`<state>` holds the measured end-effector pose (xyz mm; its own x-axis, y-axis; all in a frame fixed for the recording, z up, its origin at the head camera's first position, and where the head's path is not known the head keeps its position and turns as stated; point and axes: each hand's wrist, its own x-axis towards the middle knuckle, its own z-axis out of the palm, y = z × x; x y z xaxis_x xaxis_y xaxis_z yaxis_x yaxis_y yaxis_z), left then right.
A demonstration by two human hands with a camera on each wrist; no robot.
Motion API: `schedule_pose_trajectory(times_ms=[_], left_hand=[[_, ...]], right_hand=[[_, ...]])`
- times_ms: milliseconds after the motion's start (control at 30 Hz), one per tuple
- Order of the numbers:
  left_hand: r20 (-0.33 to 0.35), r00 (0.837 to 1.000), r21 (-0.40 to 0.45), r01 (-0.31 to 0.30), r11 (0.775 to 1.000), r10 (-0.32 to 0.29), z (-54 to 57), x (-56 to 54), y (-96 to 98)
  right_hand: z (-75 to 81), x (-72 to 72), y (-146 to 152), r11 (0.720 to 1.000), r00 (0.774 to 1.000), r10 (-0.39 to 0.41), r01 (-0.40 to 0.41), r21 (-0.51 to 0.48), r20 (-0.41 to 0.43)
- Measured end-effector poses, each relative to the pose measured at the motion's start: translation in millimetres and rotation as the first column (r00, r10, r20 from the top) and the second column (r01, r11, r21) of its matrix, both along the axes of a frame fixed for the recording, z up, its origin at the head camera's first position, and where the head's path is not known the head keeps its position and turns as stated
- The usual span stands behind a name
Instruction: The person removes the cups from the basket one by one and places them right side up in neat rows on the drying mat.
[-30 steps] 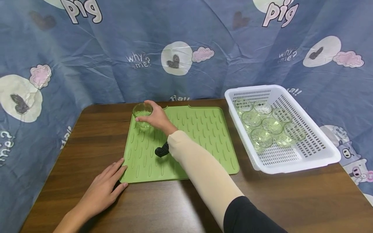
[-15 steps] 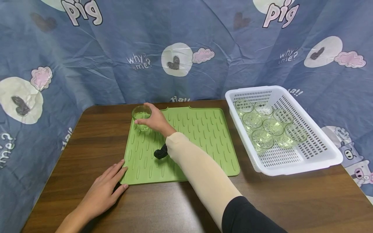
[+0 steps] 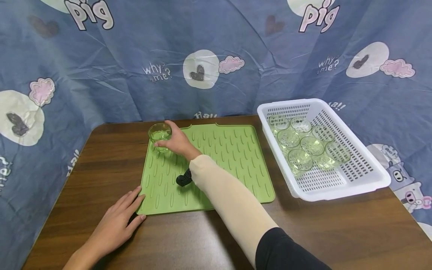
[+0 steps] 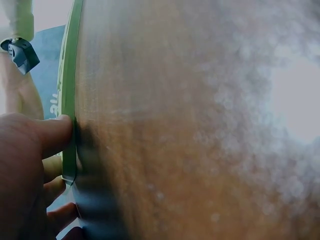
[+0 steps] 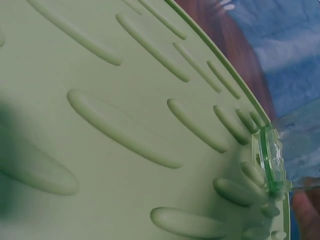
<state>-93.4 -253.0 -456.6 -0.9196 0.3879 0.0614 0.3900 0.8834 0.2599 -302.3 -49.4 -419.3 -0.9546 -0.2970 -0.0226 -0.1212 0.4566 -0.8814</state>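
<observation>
At the far left corner of a green ridged mat [image 3: 233,153], my right hand [image 3: 179,141] holds a clear drinking glass [image 3: 156,139] between thumb and fingers. The glass is upright, and its base [image 5: 272,160] meets the mat at the right edge of the right wrist view. My left hand [image 3: 114,223] lies at the mat's near left corner with fairly straight fingers. Its fingertips touch the mat's edge, and the left wrist view has the thumb [image 4: 52,134] against the green rim [image 4: 70,75].
A white perforated basket [image 3: 368,187] stands on the right side of the wooden table [image 3: 189,240], with several clear glasses [image 3: 312,145] in it. Behind the table hangs a blue printed cloth [image 3: 135,45]. A black wrist camera [image 3: 184,178] sits under my right wrist.
The glass in my right hand has shifted slightly toward me and to the left, lower over the mat's corner. My left hand stays at the mat's edge. The head view has turned a little.
</observation>
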Motion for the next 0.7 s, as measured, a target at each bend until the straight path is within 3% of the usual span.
schedule_pose_trajectory(times_ms=[433,700], left_hand=[[-0.040,0.999,-0.008,0.016,1.000,-0.016,-0.2,-0.1,-1.6],[-0.014,1.000,0.005,0.009,1.000,-0.009,-0.4,1.2,-0.4]], right_hand=[[-0.2,-1.1,-1.6,1.000,1.000,-0.018,0.018,0.008,-0.001],[-3.9,0.0,-0.7,1.000,1.000,-0.016,0.016,-0.012,0.009]])
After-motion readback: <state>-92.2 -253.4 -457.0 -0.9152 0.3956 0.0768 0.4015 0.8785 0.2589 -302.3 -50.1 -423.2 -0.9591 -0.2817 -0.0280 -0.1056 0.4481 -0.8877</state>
